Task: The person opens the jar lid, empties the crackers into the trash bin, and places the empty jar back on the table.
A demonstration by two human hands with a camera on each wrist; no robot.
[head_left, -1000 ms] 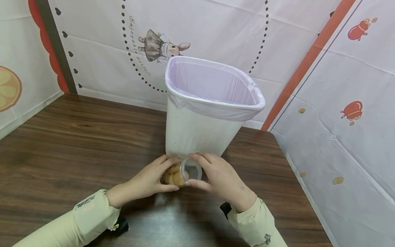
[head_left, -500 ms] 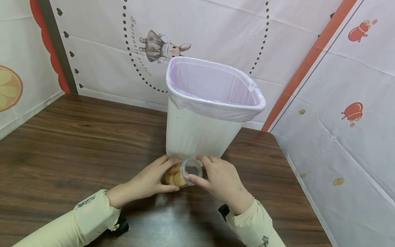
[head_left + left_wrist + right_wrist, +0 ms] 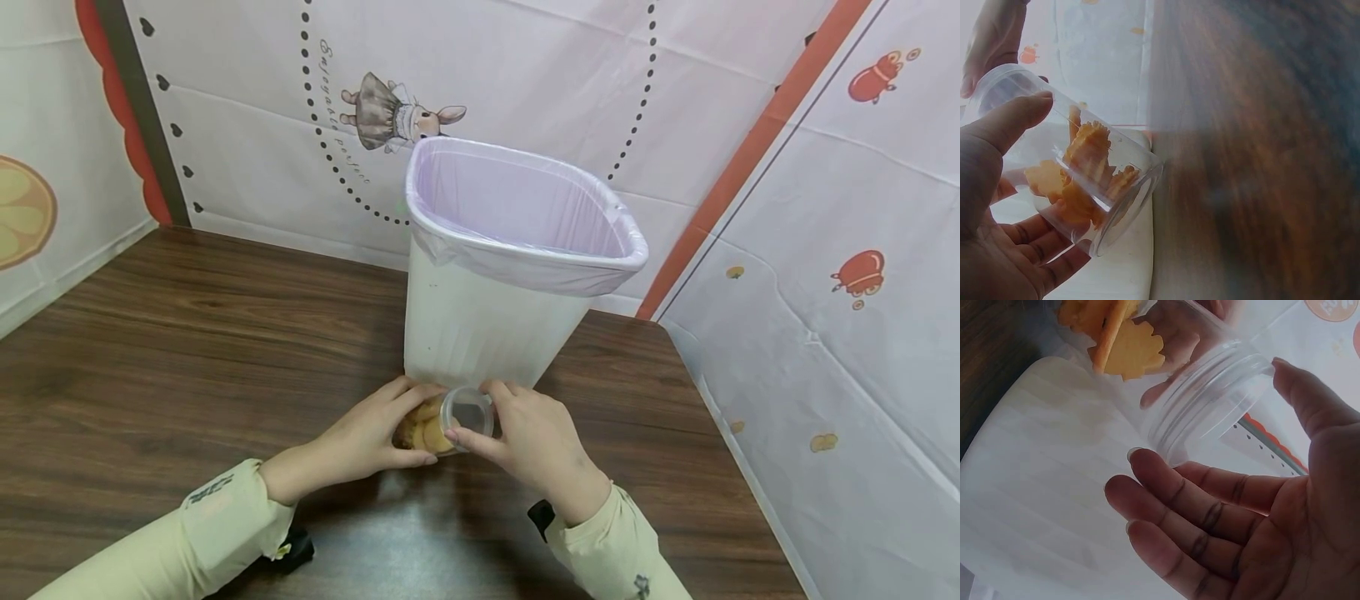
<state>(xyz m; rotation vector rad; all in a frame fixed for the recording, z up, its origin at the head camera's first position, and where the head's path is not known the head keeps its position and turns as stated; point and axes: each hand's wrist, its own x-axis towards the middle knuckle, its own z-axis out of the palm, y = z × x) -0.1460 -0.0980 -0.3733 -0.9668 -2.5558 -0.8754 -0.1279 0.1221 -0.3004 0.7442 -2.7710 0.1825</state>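
A clear plastic jar (image 3: 423, 425) lies tilted low in front of the bin in the head view, its round rim end facing right. Scalloped golden biscuits (image 3: 1085, 165) show through its wall. My left hand (image 3: 367, 429) grips the jar's body, thumb on one side and fingers on the other. At the ridged rim end (image 3: 1204, 394), my right hand (image 3: 536, 437) pinches the edge between thumb and index finger, while the other fingers stand off it. Whether a clear lid sits on that end I cannot tell.
Just behind the hands stands a tall white bin (image 3: 487, 325) lined with a pale purple bag (image 3: 525, 196). Dark wood-grain table (image 3: 225, 350) surrounds it. Printed white sheets (image 3: 240, 108) hang at the back and both sides.
My right hand has turned a little round the jar's rim end, and its wrist has shifted slightly left. The left hand holds the jar as before.
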